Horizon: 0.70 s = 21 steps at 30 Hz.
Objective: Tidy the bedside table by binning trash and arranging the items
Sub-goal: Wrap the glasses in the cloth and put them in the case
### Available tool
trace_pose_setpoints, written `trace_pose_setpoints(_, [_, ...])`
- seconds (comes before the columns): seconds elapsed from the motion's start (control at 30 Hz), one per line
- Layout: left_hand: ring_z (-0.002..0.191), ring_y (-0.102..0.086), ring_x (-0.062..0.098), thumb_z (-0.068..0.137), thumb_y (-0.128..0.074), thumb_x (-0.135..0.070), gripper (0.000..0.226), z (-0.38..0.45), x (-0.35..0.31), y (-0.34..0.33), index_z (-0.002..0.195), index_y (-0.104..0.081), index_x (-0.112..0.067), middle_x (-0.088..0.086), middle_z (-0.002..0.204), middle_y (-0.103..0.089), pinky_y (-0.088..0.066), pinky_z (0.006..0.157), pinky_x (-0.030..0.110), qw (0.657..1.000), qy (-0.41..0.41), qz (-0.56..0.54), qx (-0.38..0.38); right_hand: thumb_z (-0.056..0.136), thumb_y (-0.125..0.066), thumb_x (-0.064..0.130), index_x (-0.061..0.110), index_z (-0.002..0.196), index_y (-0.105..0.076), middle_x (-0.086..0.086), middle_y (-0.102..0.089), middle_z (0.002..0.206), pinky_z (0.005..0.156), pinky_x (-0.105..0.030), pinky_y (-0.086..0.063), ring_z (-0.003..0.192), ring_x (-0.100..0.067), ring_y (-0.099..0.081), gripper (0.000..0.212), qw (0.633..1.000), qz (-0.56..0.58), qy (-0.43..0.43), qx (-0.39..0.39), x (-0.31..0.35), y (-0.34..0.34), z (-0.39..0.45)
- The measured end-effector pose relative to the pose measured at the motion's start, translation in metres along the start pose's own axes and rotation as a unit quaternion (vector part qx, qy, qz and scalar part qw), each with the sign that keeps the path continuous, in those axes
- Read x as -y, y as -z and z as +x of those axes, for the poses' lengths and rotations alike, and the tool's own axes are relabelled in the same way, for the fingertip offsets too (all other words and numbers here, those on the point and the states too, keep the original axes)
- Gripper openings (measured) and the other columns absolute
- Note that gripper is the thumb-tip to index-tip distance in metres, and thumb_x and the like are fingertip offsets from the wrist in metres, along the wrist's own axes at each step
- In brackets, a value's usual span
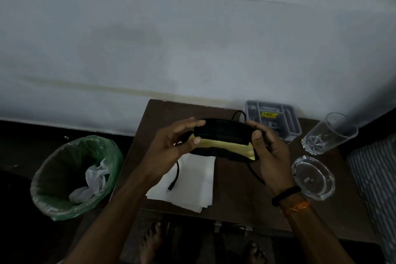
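Above the dark brown bedside table [235, 195] I hold a black face mask [222, 133] with a pale yellow lining, stretched between both hands. My left hand [175, 141] pinches its left end, and my right hand [270, 152] grips its right end. Ear loops hang from the mask. Under my hands lies a stack of white paper sheets [192, 184] with a black cable end [174, 180] resting on it. A bin [72, 176] with a green liner stands on the floor left of the table, holding crumpled white trash.
A grey compartment tray [276, 120] sits at the table's back by the wall. A clear drinking glass [330, 133] and a glass ashtray [312, 176] stand on the right side. A striped bed cover [375, 178] borders the table's right. My bare feet [152, 242] show below.
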<state>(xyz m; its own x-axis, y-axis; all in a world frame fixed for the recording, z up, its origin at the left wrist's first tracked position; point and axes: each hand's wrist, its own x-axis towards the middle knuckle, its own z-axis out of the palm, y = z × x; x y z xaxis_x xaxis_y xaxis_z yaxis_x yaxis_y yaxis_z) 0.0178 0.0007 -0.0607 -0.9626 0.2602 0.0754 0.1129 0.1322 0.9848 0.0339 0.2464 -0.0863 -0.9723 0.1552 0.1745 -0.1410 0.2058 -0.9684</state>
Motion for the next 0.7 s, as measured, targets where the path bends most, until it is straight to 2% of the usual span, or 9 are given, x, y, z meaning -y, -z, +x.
trace_pose_setpoints(0.07, [0.126, -0.055, 0.004, 0.086, -0.069, -0.010, 0.046, -0.001, -0.003, -0.001, 0.130, -0.061, -0.022, -0.014, 0.131, -0.062, -0.051, 0.101, 0.030, 1.000, 0.011, -0.009, 0.018, 0.093, -0.051, 0.055, 0.022, 0.123, -0.066, 0.001, -0.069, 0.121, 0.097, -0.042, -0.052, 0.116, -0.018, -0.064, 0.046, 1.000, 0.018, -0.001, -0.018, 0.002, -0.001, -0.001])
trace_pose_setpoints(0.17, [0.124, -0.057, 0.010, 0.081, -0.073, -0.007, 0.057, -0.001, -0.006, -0.001, 0.133, -0.058, -0.022, -0.010, 0.132, -0.062, -0.055, 0.094, 0.034, 0.997, 0.024, -0.053, 0.045, 0.098, -0.049, 0.036, 0.013, 0.114, -0.068, 0.007, -0.073, 0.106, 0.083, -0.023, -0.054, 0.102, -0.007, -0.068, 0.034, 0.997, 0.056, -0.003, -0.047, 0.010, -0.002, -0.002])
trace_pose_setpoints(0.23, [0.124, -0.058, 0.014, 0.075, -0.077, -0.002, 0.067, -0.001, -0.006, -0.001, 0.136, -0.055, -0.020, -0.005, 0.131, -0.063, -0.056, 0.092, 0.034, 0.995, 0.031, -0.071, 0.064, 0.097, -0.046, 0.029, 0.013, 0.095, -0.066, 0.015, -0.070, 0.083, 0.071, -0.013, -0.050, 0.081, 0.003, -0.065, 0.025, 0.994, 0.089, -0.020, -0.067, 0.014, -0.002, -0.002])
trace_pose_setpoints(0.3, [0.120, -0.061, 0.017, 0.069, -0.081, 0.005, 0.078, 0.000, -0.005, -0.002, 0.137, -0.052, -0.021, -0.001, 0.128, -0.065, -0.057, 0.090, 0.037, 0.993, 0.040, -0.072, 0.087, 0.093, -0.050, 0.035, 0.019, 0.081, -0.062, 0.015, -0.061, 0.069, 0.065, -0.014, -0.048, 0.069, 0.002, -0.058, 0.024, 0.989, 0.107, -0.049, -0.091, 0.014, -0.001, -0.001])
trace_pose_setpoints(0.37, [0.118, -0.062, 0.022, 0.063, -0.086, 0.004, 0.087, 0.001, -0.004, -0.002, 0.137, -0.050, -0.023, 0.005, 0.126, -0.065, -0.057, 0.092, 0.045, 0.991, 0.047, -0.059, 0.109, 0.088, -0.054, 0.040, 0.021, 0.074, -0.060, 0.017, -0.059, 0.064, 0.062, -0.015, -0.048, 0.065, 0.001, -0.057, 0.025, 0.984, 0.127, -0.065, -0.102, 0.014, 0.001, 0.000])
trace_pose_setpoints(0.47, [0.117, -0.062, 0.023, 0.057, -0.091, 0.000, 0.092, 0.001, -0.004, -0.002, 0.136, -0.052, -0.027, 0.001, 0.119, -0.066, -0.057, 0.090, 0.051, 0.993, 0.045, -0.031, 0.109, 0.092, -0.055, 0.039, 0.017, 0.074, -0.063, 0.013, -0.067, 0.068, 0.061, -0.019, -0.052, 0.068, -0.005, -0.065, 0.029, 0.979, 0.150, -0.091, -0.105, 0.014, 0.002, 0.000])
trace_pose_setpoints(0.57, [0.115, -0.062, 0.025, 0.056, -0.092, -0.003, 0.090, 0.000, -0.004, -0.002, 0.134, -0.054, -0.026, 0.000, 0.113, -0.064, -0.059, 0.084, 0.051, 0.995, 0.036, -0.019, 0.094, 0.090, -0.055, 0.045, 0.010, 0.074, -0.063, 0.008, -0.064, 0.064, 0.059, -0.022, -0.050, 0.063, -0.004, -0.063, 0.039, 0.978, 0.135, -0.121, -0.106, 0.013, 0.002, 0.000])
trace_pose_setpoints(0.7, [0.114, -0.063, 0.024, 0.055, -0.094, -0.005, 0.087, 0.000, -0.003, 0.000, 0.132, -0.057, -0.025, 0.006, 0.115, -0.063, -0.057, 0.090, 0.048, 0.997, 0.030, -0.008, 0.073, 0.084, -0.059, 0.057, 0.018, 0.083, -0.073, -0.006, -0.074, 0.088, 0.073, -0.034, -0.054, 0.082, -0.019, -0.069, 0.041, 0.974, 0.118, -0.165, -0.102, 0.014, 0.006, 0.001])
